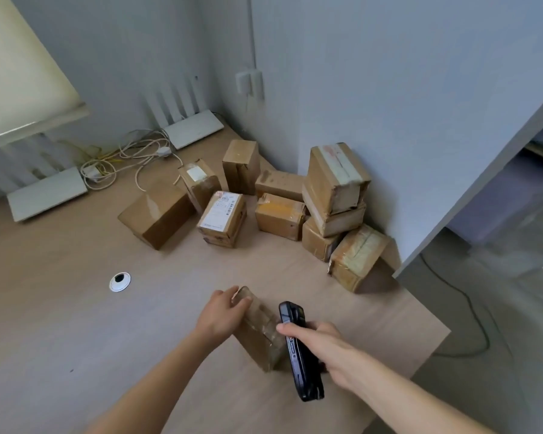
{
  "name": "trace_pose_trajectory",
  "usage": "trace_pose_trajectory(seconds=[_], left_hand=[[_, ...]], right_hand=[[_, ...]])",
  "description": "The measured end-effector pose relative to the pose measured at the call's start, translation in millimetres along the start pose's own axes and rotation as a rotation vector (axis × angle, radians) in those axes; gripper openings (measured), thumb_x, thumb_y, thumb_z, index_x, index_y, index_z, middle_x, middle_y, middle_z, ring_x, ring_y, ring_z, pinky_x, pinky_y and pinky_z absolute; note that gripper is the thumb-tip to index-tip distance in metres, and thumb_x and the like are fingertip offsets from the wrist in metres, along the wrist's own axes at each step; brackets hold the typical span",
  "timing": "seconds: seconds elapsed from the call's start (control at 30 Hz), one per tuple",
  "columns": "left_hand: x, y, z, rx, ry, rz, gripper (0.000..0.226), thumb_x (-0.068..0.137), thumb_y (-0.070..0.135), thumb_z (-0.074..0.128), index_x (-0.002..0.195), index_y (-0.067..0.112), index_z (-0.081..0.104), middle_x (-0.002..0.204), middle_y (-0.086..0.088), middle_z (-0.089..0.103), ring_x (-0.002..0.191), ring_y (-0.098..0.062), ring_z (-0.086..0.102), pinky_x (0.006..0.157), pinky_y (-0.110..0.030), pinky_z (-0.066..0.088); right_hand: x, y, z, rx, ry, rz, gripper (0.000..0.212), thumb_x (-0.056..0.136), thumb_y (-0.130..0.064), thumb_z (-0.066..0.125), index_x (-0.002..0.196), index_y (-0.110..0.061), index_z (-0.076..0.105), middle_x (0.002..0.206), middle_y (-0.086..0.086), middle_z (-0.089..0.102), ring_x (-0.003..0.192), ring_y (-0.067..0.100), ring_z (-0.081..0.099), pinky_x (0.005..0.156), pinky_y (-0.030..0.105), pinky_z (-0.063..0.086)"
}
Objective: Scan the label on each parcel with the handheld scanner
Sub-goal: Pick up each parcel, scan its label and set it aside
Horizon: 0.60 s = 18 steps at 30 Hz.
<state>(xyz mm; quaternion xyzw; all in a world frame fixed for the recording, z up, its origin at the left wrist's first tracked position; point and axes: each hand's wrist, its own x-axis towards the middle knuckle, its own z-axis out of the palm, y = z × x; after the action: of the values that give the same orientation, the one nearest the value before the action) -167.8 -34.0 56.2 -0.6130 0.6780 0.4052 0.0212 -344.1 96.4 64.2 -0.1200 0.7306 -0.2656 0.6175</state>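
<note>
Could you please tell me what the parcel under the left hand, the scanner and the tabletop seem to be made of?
Parcel: brown cardboard, apparently wrapped in clear glossy tape, judging by the shine on its top.
Scanner: dark casing with a slight sheen, probably hard plastic.
Tabletop: pale wood-look surface with faint grain and a matte finish, likely laminate, though solid wood cannot be excluded.

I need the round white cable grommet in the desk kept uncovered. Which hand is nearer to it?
Left. The left hand grips the small brown cardboard parcel, right of the grommet; the right hand, holding the black handheld scanner, is farther right.
</note>
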Motion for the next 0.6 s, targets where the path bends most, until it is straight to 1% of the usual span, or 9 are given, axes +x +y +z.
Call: trace_pose_trajectory(seconds=[0.1, 0.2, 0.27, 0.33, 0.4, 0.43, 0.47, 0.53, 0.6], left_hand=[[-13, 4, -13, -0.154, 0.038, -0.045, 0.051, 0.099, 0.050, 0.051, 0.137, 0.017, 0.056, 0.125, -0.008, 0.059, 0.115, -0.026, 0.058, 0.100, -0.041, 0.049], [-32, 14, -31, -0.347, 0.139, -0.076, 0.043, 0.095, 0.055, 0.055, 0.114, 0.016, 0.054, 0.109, -0.004, 0.061, 0.098, -0.020, 0.060, 0.085, -0.040, 0.052], [-47, 20, -47, -0.407, 0.211, -0.081, 0.044, 0.093, 0.058, 0.057, 0.104, 0.016, 0.050, 0.103, -0.005, 0.059, 0.093, -0.019, 0.058, 0.076, -0.036, 0.049], [-65, 24, -64, -0.463, 0.289, -0.067, 0.042, 0.092, 0.054, 0.061, 0.100, 0.015, 0.051, 0.101, -0.007, 0.059, 0.092, -0.021, 0.058, 0.074, -0.038, 0.050], [-84, 24, -83, -0.543, 0.316, -0.032, 0.035, 0.091, 0.045, 0.068, 0.103, 0.016, 0.053, 0.105, -0.007, 0.061, 0.096, -0.022, 0.061, 0.082, -0.042, 0.054], [-96, 24, -93, -0.578, 0.298, -0.009, 0.033, 0.091, 0.041, 0.070, 0.109, 0.019, 0.053, 0.108, -0.005, 0.061, 0.099, -0.021, 0.062, 0.086, -0.042, 0.056], [-107, 23, -103, -0.607, 0.273, 0.021, 0.034, 0.092, 0.036, 0.071, 0.118, 0.024, 0.052, 0.110, -0.004, 0.061, 0.101, -0.021, 0.063, 0.088, -0.040, 0.057], [-131, 21, -122, -0.654, 0.247, 0.093, 0.044, 0.094, 0.023, 0.069, 0.133, 0.032, 0.050, 0.111, -0.006, 0.062, 0.103, -0.023, 0.064, 0.091, -0.039, 0.057], [-157, 17, -139, -0.678, 0.250, 0.127, 0.048, 0.093, 0.012, 0.065, 0.134, 0.034, 0.051, 0.112, -0.009, 0.063, 0.103, -0.025, 0.065, 0.090, -0.037, 0.058]], right_hand=[[-8, -15, -4, 0.032, 0.031, -0.072, 0.053, 0.067, -0.047, 0.095, 0.106, -0.021, 0.071, 0.095, 0.002, 0.079, 0.088, 0.019, 0.075, 0.060, 0.026, 0.055], [-22, -38, -6, 0.080, 0.044, -0.168, 0.049, 0.068, -0.044, 0.095, 0.100, -0.027, 0.063, 0.096, 0.000, 0.075, 0.087, 0.016, 0.071, 0.056, 0.025, 0.051], [-37, -55, -5, 0.085, 0.053, -0.246, 0.057, 0.069, -0.045, 0.095, 0.107, -0.028, 0.057, 0.099, -0.002, 0.070, 0.088, 0.015, 0.067, 0.059, 0.026, 0.049], [-54, -74, -2, 0.074, 0.069, -0.334, 0.068, 0.069, -0.045, 0.094, 0.120, -0.026, 0.053, 0.103, -0.004, 0.066, 0.090, 0.014, 0.063, 0.066, 0.029, 0.049], [-73, -92, 2, 0.045, 0.083, -0.434, 0.074, 0.071, -0.047, 0.093, 0.127, -0.025, 0.049, 0.104, -0.008, 0.061, 0.090, 0.011, 0.059, 0.073, 0.030, 0.048], [-84, -99, 4, 0.024, 0.081, -0.482, 0.076, 0.073, -0.048, 0.092, 0.130, -0.025, 0.048, 0.105, -0.009, 0.059, 0.089, 0.009, 0.057, 0.075, 0.030, 0.047], [-95, -106, 6, 0.002, 0.073, -0.525, 0.077, 0.074, -0.049, 0.090, 0.133, -0.025, 0.047, 0.106, -0.009, 0.058, 0.089, 0.009, 0.056, 0.075, 0.030, 0.047], [-119, -117, 9, -0.040, 0.048, -0.592, 0.079, 0.075, -0.051, 0.088, 0.138, -0.023, 0.048, 0.110, -0.007, 0.061, 0.094, 0.011, 0.059, 0.072, 0.029, 0.048], [-142, -125, 13, -0.079, 0.008, -0.645, 0.082, 0.074, -0.053, 0.088, 0.140, -0.021, 0.052, 0.115, -0.002, 0.065, 0.100, 0.016, 0.064, 0.072, 0.028, 0.052]])
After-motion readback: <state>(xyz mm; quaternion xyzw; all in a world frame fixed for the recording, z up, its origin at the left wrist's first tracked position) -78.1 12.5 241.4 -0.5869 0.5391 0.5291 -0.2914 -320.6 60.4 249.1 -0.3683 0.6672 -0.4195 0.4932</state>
